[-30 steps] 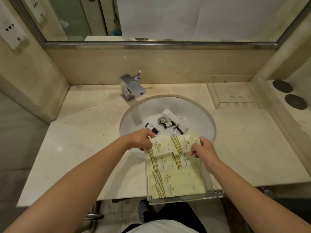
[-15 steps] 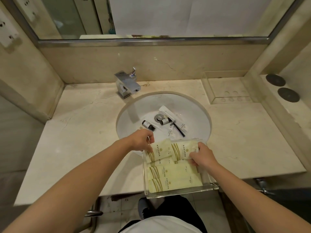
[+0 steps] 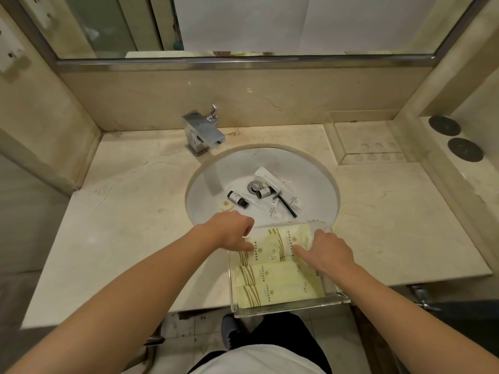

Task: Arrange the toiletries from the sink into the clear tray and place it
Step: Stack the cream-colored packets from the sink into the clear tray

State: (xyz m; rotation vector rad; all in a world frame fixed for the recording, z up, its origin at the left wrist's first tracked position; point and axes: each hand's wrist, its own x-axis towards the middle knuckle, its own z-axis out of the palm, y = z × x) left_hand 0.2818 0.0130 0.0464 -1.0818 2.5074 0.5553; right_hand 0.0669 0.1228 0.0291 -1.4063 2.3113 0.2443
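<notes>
Over the clear tray [image 3: 290, 309], both hands now press the lowered top sachets [image 3: 280, 242] flat, fingers spread.

Marble counter [image 3: 129, 238] — clear tray [image 3: 291, 306], faucet [image 3: 202, 134]

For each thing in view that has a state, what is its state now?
clear tray: on the counter edge, front overhanging, holding packets.
yellow packets: lying flat in rows in the tray.
left hand: pressing on the top packets.
right hand: fingers flat on the top packets.
small dark bottles: lying in the sink.
round soap: in the sink.
razor: in the sink.
faucet: no water running.
</notes>
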